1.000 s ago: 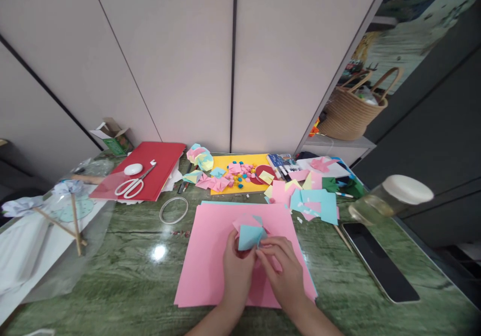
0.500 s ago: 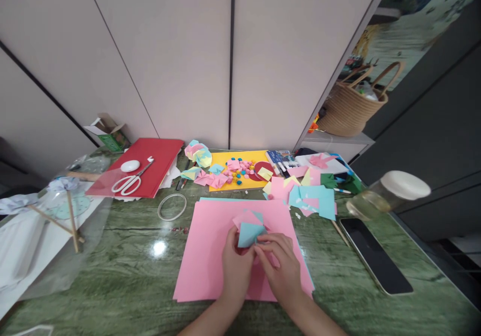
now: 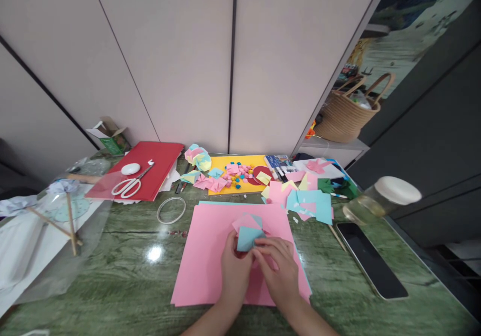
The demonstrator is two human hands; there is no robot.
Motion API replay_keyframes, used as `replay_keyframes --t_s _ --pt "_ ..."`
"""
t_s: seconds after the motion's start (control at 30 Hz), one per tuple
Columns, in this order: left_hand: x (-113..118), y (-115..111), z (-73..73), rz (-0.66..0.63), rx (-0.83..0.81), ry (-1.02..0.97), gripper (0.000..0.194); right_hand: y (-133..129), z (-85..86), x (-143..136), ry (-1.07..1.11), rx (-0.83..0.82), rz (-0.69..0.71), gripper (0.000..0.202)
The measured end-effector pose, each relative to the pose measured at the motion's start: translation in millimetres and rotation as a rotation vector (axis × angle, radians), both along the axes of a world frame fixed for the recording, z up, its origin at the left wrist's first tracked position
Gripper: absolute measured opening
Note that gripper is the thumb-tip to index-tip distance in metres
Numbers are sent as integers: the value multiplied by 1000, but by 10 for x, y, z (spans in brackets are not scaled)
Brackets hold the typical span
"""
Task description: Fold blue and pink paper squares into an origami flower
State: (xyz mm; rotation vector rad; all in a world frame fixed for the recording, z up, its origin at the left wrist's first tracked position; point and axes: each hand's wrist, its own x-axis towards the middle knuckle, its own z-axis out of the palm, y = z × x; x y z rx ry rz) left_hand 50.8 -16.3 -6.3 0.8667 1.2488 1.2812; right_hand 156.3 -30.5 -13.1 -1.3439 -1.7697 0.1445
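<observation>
A small folded paper piece [image 3: 248, 237], light blue with a pink part behind it, is held above a stack of pink paper sheets [image 3: 203, 256]. My left hand [image 3: 235, 271] grips its lower left side between thumb and fingers. At the lower right corner, my right hand [image 3: 277, 266] pinches the blue paper, its fingertips close to my left thumb. The fingers partly hide the paper's lower edge. A light blue sheet shows along the edges of the pink stack.
Left are white-handled scissors [image 3: 132, 182] on a red folder [image 3: 161, 158] and a clear ring [image 3: 171, 210]. Behind, a yellow sheet [image 3: 218, 161] bears small colored balls. Blue paper scraps [image 3: 319, 203], a phone [image 3: 370, 261] and a lidded jar [image 3: 376, 198] are right.
The view has shifted slightly, so the table items sit a little lower. Both hands keep their hold on the folded paper, with little visible movement.
</observation>
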Motion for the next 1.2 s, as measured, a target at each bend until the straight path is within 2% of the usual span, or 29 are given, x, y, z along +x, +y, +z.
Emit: replay_keyframes --t_s 0.4,0.67,0.87,1.0,1.2 --pt "11 1 0 -19 -6 -5 31 8 -8 -4 -21 -22 -30 4" --pt "8 -15 28 -50 -2 -39 35 52 39 35 -36 31 -54 5" --pt "84 -61 -18 -72 -37 -77 30 41 36 3 -66 57 -59 6" --pt "93 -61 -38 -106 -57 -144 37 28 48 5 -75 81 -37 6" --pt "30 -26 -37 -88 -55 -236 46 -35 38 -4 -169 126 54 26"
